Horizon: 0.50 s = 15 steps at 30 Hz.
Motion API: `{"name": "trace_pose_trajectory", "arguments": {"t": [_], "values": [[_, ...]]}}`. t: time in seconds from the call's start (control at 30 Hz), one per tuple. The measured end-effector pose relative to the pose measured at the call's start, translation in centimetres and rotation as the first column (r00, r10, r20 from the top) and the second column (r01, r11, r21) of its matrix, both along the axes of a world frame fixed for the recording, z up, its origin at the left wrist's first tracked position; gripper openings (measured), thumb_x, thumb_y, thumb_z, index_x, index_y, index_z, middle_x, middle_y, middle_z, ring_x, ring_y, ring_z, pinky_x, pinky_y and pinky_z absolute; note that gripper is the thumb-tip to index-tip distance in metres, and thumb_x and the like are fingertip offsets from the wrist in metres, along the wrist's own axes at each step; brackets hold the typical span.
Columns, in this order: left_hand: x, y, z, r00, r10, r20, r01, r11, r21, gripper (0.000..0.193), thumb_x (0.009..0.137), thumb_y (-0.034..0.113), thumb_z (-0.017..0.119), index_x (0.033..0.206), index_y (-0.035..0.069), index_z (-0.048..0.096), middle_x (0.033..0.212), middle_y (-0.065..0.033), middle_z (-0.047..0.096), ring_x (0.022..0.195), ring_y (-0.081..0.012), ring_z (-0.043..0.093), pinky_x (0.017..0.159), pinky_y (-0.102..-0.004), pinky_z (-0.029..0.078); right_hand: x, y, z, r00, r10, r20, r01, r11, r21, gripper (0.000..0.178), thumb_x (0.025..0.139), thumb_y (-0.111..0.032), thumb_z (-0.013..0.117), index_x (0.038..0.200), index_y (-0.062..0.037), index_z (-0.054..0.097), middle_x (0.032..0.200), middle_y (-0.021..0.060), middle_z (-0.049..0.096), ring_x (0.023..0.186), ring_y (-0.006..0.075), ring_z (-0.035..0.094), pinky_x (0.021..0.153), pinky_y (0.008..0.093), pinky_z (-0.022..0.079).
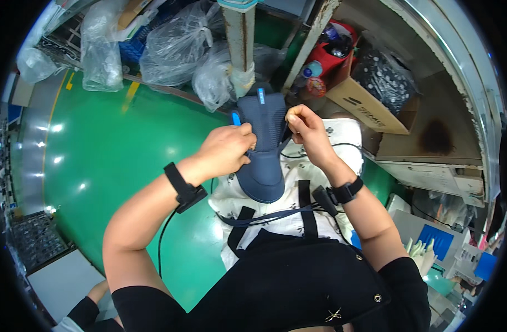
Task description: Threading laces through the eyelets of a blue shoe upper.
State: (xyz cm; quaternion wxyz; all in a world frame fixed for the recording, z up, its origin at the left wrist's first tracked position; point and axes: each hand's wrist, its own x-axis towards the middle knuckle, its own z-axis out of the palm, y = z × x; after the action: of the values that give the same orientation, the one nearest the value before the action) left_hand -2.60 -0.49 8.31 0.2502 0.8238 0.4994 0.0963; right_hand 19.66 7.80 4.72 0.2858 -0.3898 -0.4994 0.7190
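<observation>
A navy shoe upper point(263, 176) hangs above my lap, its rounded toe pointing toward me and its ribbed tongue point(270, 115) lying away from me. My left hand point(224, 150) is closed on the left side of the shoe upper, fingers curled over its edge. A bright blue strip point(236, 118) shows just beyond those fingers. On the other side, my right hand point(310, 134) pinches a thin dark edge at the shoe upper's right opening; the fingertips partly hide it. Across my lap lie dark flat straps point(264, 220) on white patterned cloth point(342, 130).
Plastic bags point(178, 41) fill the shelf ahead, beside a rusty post point(239, 39). At right, a cardboard box point(369, 113) holds a dark bagged bundle, next to a red bag point(326, 58). Black cables point(163, 243) run from my wristbands. Another person's arm point(98, 290) shows lower left.
</observation>
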Motion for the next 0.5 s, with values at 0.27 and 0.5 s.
{"name": "trace_pose_trajectory", "arguments": {"t": [0.27,0.5], "values": [[0.3,-0.6,-0.6,0.986,0.140,0.087,-0.140,0.990,-0.002,0.015,0.073,0.010,0.072,0.082,0.004,0.062,0.083,-0.0087,0.054,0.078,-0.0294,0.059,0.066,-0.0414,0.046,-1.2,-4.8,-0.9,0.994,0.099,-0.036,-0.101,0.994,-0.049,0.009,0.100,-0.010,0.047,0.097,-0.0021,0.049,0.082,0.0056,0.061,0.057,0.0069,0.056,0.046,0.0210,0.041],[1.8,0.2,-1.0,0.928,0.359,0.103,-0.335,0.922,-0.195,0.009,0.079,0.011,0.068,0.078,0.003,0.064,0.076,-0.0090,0.056,0.070,-0.0289,0.058,0.062,-0.0389,0.043,-1.8,-5.0,-0.4,0.992,0.121,-0.033,-0.123,0.987,-0.098,0.015,0.091,-0.002,0.061,0.104,0.0039,0.060,0.072,0.0041,0.062,0.066,0.0072,0.061,0.057,0.0225,0.051]]}}
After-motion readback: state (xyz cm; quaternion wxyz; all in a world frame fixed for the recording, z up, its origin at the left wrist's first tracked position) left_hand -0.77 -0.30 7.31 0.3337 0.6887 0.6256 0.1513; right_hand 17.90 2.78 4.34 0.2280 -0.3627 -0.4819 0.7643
